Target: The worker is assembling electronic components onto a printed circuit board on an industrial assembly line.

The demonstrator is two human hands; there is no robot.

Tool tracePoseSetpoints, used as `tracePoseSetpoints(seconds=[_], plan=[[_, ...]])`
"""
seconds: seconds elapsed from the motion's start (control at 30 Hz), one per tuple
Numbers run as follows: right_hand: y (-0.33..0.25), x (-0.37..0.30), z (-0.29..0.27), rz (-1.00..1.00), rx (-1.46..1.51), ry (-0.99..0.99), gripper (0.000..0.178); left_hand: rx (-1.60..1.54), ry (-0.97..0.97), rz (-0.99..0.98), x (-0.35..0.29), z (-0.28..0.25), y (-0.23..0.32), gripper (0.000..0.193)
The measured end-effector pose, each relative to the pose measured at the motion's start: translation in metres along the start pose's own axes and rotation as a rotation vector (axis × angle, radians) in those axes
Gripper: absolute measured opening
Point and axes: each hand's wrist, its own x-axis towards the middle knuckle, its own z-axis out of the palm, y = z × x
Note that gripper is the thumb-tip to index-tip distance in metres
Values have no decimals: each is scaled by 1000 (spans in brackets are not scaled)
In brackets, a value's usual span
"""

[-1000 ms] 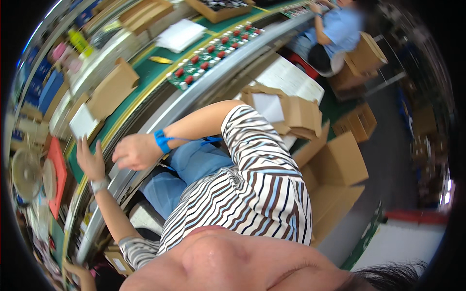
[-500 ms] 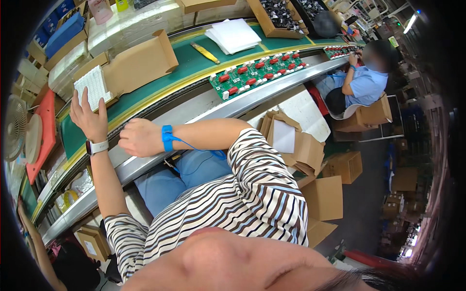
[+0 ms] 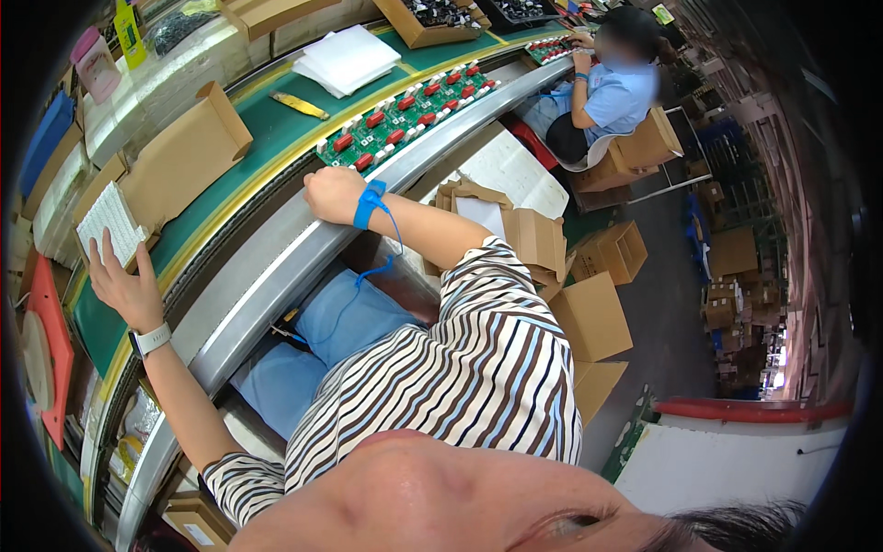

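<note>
My left hand (image 3: 126, 287), a pale watch on its wrist, is open with fingers spread. Its fingertips reach the near edge of a white, ridged block of small parts (image 3: 108, 228) in an open cardboard box (image 3: 189, 164). My right hand (image 3: 333, 195), wearing a blue wrist strap (image 3: 370, 204) with a coiled cord, is closed over the metal rail (image 3: 276, 262). It is beside the near left end of a green circuit board (image 3: 386, 129) carrying red and white components. The curled fingers hide whatever they may hold.
On the green conveyor (image 3: 267, 120) lie a yellow-handled cutter (image 3: 299, 105) and white foam sheets (image 3: 348, 60). A cardboard tray of dark parts (image 3: 432, 23) stands farther along. A co-worker in a blue shirt (image 3: 618, 97) sits at the right. Cardboard boxes (image 3: 589, 317) stand behind my right arm.
The whole view has shifted as my head turned. My right hand has moved rightward along the rail, away from my left hand and up to the circuit board. My left hand stays by the white block.
</note>
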Motion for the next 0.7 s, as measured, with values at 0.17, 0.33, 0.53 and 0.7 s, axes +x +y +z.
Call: tracePoseSetpoints(seconds=[0.17, 0.33, 0.53, 0.7], plan=[[11, 7, -4, 126, -35, -33, 20, -3, 5, -36, -5, 3, -16, 54], [64, 15, -18, 269, -94, -95, 31, -13, -14, -37, -2, 5, -11, 54], [136, 18, -33, 447, -203, -2, 30, -14, -18, -42, -4, 2, -7, 54], [175, 17, -55, 497, -281, -14, 29, -16, -30, -32, -7, 9, -3, 54]])
